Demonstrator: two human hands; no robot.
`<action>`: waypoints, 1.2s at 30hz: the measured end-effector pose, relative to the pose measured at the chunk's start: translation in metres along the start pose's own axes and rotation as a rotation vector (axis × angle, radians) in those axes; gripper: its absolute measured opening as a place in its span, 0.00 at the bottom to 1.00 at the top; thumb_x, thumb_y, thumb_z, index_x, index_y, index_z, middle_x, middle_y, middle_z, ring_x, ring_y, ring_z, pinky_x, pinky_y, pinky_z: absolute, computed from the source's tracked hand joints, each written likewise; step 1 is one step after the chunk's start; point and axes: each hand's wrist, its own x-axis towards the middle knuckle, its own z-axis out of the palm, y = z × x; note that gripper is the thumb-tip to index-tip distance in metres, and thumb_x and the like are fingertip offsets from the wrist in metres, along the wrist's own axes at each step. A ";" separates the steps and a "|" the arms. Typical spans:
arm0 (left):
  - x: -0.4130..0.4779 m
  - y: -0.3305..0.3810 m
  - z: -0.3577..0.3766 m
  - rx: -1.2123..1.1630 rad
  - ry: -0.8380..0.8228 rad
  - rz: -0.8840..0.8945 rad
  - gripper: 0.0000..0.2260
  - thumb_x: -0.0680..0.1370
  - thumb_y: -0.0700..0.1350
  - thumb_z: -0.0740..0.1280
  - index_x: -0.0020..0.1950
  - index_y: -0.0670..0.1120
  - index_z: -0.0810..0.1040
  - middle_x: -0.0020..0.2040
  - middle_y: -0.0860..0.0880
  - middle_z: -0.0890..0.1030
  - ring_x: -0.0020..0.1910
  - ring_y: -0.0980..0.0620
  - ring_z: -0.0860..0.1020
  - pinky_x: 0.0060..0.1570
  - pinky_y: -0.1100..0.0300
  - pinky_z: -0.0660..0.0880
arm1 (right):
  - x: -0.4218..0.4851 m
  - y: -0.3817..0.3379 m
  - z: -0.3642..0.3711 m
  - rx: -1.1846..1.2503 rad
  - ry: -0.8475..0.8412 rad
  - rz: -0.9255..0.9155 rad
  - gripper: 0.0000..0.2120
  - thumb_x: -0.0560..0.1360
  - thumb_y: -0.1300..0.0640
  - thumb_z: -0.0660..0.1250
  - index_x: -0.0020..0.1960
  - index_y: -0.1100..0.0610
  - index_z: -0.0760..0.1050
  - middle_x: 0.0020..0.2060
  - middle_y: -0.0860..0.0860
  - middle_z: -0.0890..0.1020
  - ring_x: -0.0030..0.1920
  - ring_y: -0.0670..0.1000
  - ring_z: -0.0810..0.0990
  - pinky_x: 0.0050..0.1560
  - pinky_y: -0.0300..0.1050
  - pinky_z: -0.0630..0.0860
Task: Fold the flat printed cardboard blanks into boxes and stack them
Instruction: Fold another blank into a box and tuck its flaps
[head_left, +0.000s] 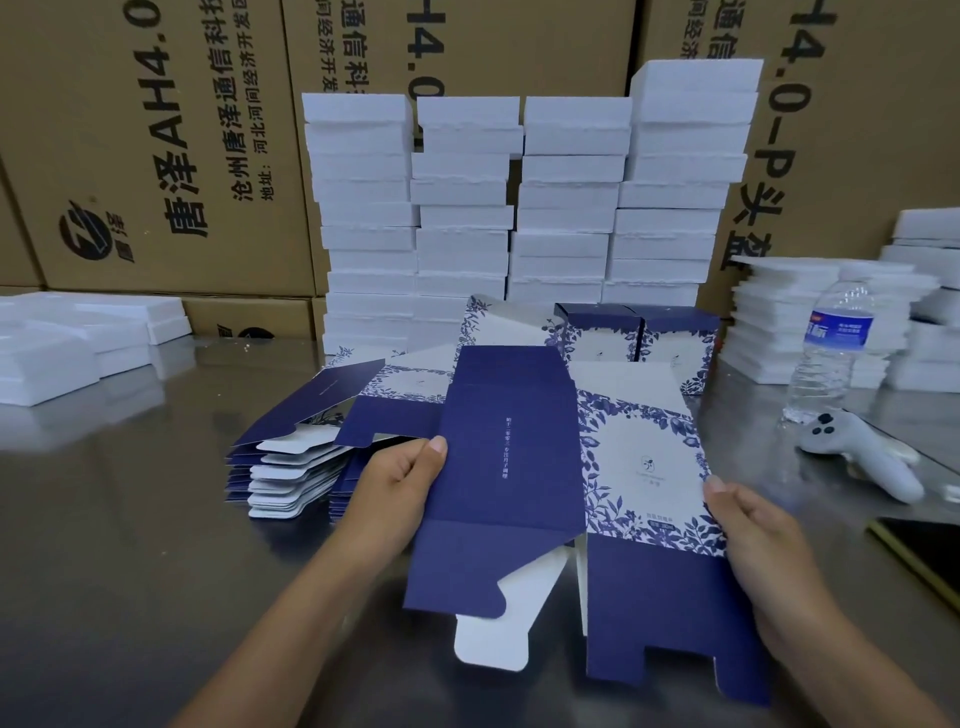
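Fingers: I see my left hand and right hand pinch the blue blank by its two sides.
Blank: held up, partly opened, just over the table.
Pile: flat blanks lie behind my left hand.
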 end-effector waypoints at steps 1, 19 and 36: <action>-0.001 0.000 0.000 -0.010 0.014 -0.003 0.17 0.81 0.50 0.61 0.40 0.39 0.79 0.40 0.38 0.82 0.39 0.45 0.78 0.45 0.44 0.74 | 0.000 0.000 0.000 -0.021 -0.009 0.000 0.16 0.79 0.54 0.61 0.36 0.58 0.78 0.31 0.49 0.84 0.28 0.44 0.79 0.33 0.42 0.73; -0.004 0.012 -0.002 -0.061 0.035 -0.068 0.17 0.81 0.46 0.60 0.39 0.39 0.81 0.34 0.47 0.81 0.33 0.50 0.78 0.33 0.61 0.74 | 0.002 -0.003 -0.001 0.014 -0.053 0.101 0.13 0.78 0.55 0.63 0.39 0.61 0.79 0.33 0.53 0.82 0.33 0.52 0.78 0.38 0.44 0.72; -0.008 0.018 -0.001 -0.067 0.002 -0.148 0.18 0.82 0.48 0.58 0.42 0.44 0.84 0.43 0.41 0.85 0.40 0.46 0.82 0.44 0.53 0.77 | 0.003 -0.003 -0.004 0.021 -0.060 0.097 0.11 0.77 0.58 0.64 0.40 0.62 0.80 0.31 0.51 0.83 0.28 0.48 0.80 0.27 0.33 0.73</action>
